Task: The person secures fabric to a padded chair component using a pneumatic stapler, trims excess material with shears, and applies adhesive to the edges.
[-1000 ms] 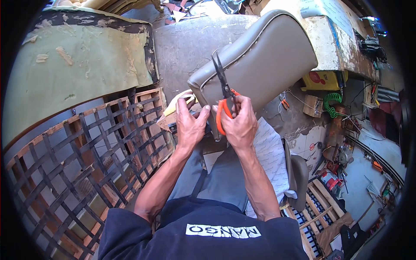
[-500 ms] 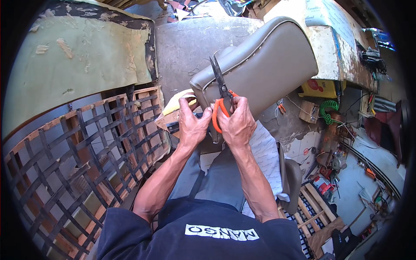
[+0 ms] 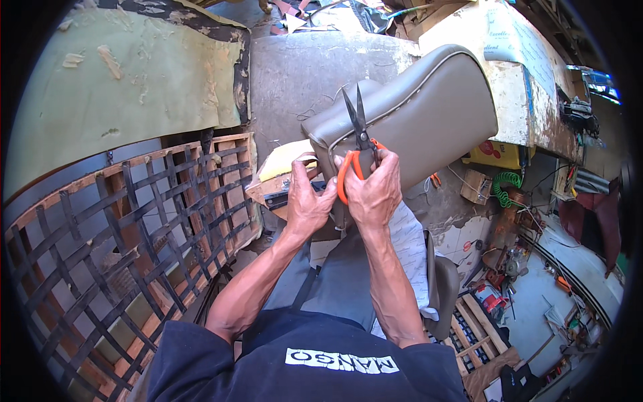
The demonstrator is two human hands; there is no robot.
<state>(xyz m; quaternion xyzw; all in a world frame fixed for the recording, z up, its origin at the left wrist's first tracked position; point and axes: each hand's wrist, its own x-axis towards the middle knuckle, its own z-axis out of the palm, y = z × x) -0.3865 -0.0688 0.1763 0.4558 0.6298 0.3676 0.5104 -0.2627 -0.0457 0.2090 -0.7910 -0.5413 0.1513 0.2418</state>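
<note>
The scissors [image 3: 364, 140] in the right hand [image 3: 373, 192] have opened wider (their blades [image 3: 362, 115] nearly met before).

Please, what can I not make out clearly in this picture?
In the head view:
Left hand: whether it pinches anything; its own fingers hide this.
Scissors: part of the handles, covered by the right hand.
Cushion: underside, facing away.
Frame: lower left, cut off by the dark rim.
Some floor tools: too small to identify.
</note>
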